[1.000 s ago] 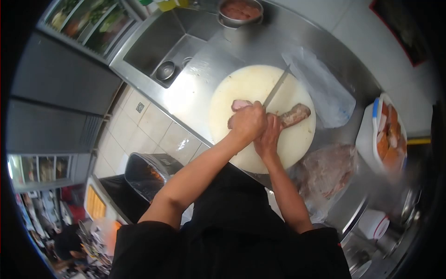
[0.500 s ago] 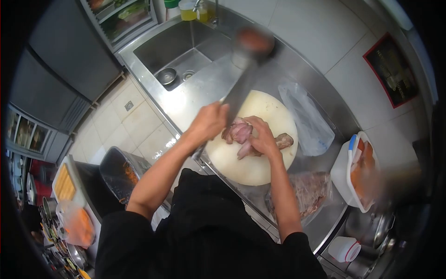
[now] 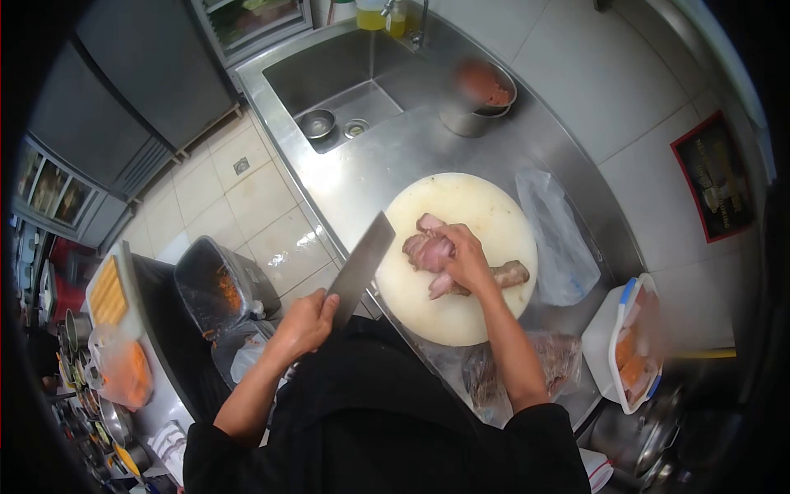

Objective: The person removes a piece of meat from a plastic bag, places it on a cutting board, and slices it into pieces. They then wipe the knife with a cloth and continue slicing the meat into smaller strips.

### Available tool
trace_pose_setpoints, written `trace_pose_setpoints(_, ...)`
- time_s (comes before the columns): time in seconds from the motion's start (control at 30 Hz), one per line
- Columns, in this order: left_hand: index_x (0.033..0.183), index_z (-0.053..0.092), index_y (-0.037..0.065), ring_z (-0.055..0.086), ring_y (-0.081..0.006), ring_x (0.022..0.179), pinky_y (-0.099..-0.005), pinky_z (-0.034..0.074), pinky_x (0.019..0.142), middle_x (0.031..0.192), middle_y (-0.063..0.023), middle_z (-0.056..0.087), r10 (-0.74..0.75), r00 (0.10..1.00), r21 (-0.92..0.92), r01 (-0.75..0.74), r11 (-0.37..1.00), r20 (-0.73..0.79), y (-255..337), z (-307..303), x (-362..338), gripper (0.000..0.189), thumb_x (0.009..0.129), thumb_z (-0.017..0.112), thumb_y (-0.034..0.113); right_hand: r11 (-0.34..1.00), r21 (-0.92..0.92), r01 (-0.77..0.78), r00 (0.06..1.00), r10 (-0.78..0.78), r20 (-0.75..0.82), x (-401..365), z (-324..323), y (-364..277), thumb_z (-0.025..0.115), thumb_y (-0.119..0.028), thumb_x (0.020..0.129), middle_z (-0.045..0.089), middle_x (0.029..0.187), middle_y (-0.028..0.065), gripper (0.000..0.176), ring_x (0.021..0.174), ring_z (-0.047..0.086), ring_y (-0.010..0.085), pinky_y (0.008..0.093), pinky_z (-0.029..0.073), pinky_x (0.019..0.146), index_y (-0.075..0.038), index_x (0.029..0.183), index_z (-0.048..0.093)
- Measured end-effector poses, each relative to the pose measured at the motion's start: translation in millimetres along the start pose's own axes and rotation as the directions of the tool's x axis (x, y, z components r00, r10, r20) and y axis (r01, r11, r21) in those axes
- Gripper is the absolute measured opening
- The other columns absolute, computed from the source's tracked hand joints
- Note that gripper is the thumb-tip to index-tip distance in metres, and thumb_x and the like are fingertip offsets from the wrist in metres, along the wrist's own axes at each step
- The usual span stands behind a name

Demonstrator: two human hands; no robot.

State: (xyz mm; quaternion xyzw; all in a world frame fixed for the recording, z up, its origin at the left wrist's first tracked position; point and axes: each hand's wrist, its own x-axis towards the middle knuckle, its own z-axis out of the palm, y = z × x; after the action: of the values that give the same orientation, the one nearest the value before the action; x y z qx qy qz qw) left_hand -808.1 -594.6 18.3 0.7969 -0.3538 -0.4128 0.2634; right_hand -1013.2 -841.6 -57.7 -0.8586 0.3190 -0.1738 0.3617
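My left hand (image 3: pixel 306 325) is closed round the handle of a cleaver (image 3: pixel 362 265). Its broad blade slants up to the right, tip by the left edge of a round white cutting board (image 3: pixel 448 319). On the board, the curled fingers of my right hand (image 3: pixel 466 257) grip pinkish pieces of meat (image 3: pixel 426 252). A longer, browner piece of meat (image 3: pixel 512 273) lies beneath and to the right of that hand. How the pieces join under my palm is hidden.
A clear plastic bag (image 3: pixel 555 239) lies right of the board, wrapped meat (image 3: pixel 485 383) below it. A white tub (image 3: pixel 613 350) holds orange pieces. Behind stand a metal pot (image 3: pixel 469 123) and a sink (image 3: pixel 370 90). A lined bin (image 3: pixel 193 280) is at left.
My left hand has drawn the cleaver down and left, from above the meat to beside the board. My right hand stays on the meat. The whole view has shifted slightly.
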Motion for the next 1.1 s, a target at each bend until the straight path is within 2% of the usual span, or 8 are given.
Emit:
trace_pose_setpoints(0.2,0.083,0.049,-0.005,0.055,-0.0238,0.039,-0.0392,0.043,0.041,0.054,-0.0144,0.051,0.089,0.996,-0.006,-0.088,0.996,0.034,7.5,11.4,27.6,0.042,0.104,0.045,0.032,0.999,0.014,-0.037,0.947,0.040,-0.317,16.3,36.6,5.3,0.072,-0.001,0.070,0.062,0.110,0.0166,0.044,0.096,0.063,0.0329,0.0393,0.052,0.083,-0.002,0.114,0.065)
trace_pose_setpoints(0.27,0.088,0.053,-0.007,0.058,-0.0323,0.043,-0.0440,0.047,0.047,0.059,-0.0243,0.058,0.094,0.996,0.033,-0.094,0.995,-0.010,17.8,5.2,38.7,0.039,0.103,0.044,0.028,0.997,-0.001,-0.080,0.950,0.076,-0.302,21.5,31.8,-0.3,0.074,-0.005,0.071,0.063,0.108,0.0168,0.042,0.096,0.063,0.0325,0.0394,0.052,0.083,-0.003,0.111,0.066)
trace_pose_setpoints(0.43,0.086,0.053,-0.007,0.058,-0.0320,0.042,-0.0439,0.047,0.046,0.059,-0.0242,0.058,0.131,0.990,0.083,-0.127,0.988,-0.044,8.9,-4.1,49.9,0.039,0.103,0.044,0.027,0.966,-0.033,-0.258,0.892,0.225,-0.393,60.9,19.7,18.5,0.080,-0.016,0.069,0.065,0.105,0.0172,0.039,0.098,0.064,0.0320,0.0392,0.051,0.084,-0.005,0.105,0.070)
trace_pose_setpoints(0.53,0.085,0.053,-0.007,0.057,-0.0310,0.040,-0.0427,0.046,0.044,0.058,-0.0236,0.058,0.096,0.994,0.062,-0.093,0.994,-0.049,4.4,-7.1,41.6,0.039,0.103,0.045,0.027,0.916,-0.067,-0.396,0.904,0.376,-0.204,73.9,10.8,5.4,0.072,-0.017,0.072,0.063,0.109,0.0198,0.030,0.107,0.059,0.0356,0.0418,0.047,0.094,-0.005,0.099,0.070)
trace_pose_setpoints(0.6,0.085,0.052,-0.007,0.056,-0.0301,0.039,-0.0419,0.045,0.043,0.058,-0.0232,0.057,0.085,0.994,0.040,-0.082,0.996,-0.068,0.9,-9.1,36.9,0.040,0.103,0.045,0.028,0.862,-0.246,-0.444,0.896,0.434,-0.097,84.2,7.0,-5.3,0.072,-0.016,0.072,0.064,0.112,0.0200,0.025,0.110,0.059,0.0348,0.0408,0.048,0.095,-0.004,0.094,0.069)
trace_pose_setpoints(0.7,0.085,0.053,-0.007,0.055,-0.0277,0.038,-0.0404,0.044,0.041,0.057,-0.0220,0.057,0.075,0.995,-0.012,-0.076,0.997,-0.065,-8.0,-7.0,30.3,0.040,0.103,0.045,0.028,0.870,-0.305,-0.387,0.916,0.402,-0.015,93.3,10.9,2.6,0.072,-0.017,0.073,0.065,0.110,0.0194,0.026,0.110,0.060,0.0334,0.0396,0.048,0.094,-0.003,0.094,0.067)
trace_pose_setpoints(0.8,0.084,0.052,-0.006,0.055,-0.0254,0.038,-0.0398,0.044,0.041,0.057,-0.0205,0.057,0.029,0.998,-0.064,-0.033,0.997,-0.064,-15.2,-4.8,27.2,0.039,0.103,0.046,0.027,0.856,-0.174,-0.487,0.871,0.491,-0.024,92.8,8.7,-0.4,0.073,-0.016,0.073,0.067,0.108,0.0183,0.030,0.105,0.063,0.0328,0.0383,0.050,0.091,-0.002,0.098,0.065)
trace_pose_setpoints(1.1,0.083,0.052,-0.004,0.055,-0.0265,0.039,-0.0413,0.044,0.044,0.056,-0.0200,0.056,0.037,0.996,-0.064,-0.042,0.997,-0.080,-17.0,-14.5,23.6,0.038,0.103,0.047,0.029,0.908,-0.137,-0.396,0.915,0.403,0.030,87.6,0.6,17.0,0.073,-0.013,0.073,0.069,0.098,0.0164,0.029,0.095,0.066,0.0316,0.0361,0.052,0.085,-0.003,0.099,0.063)
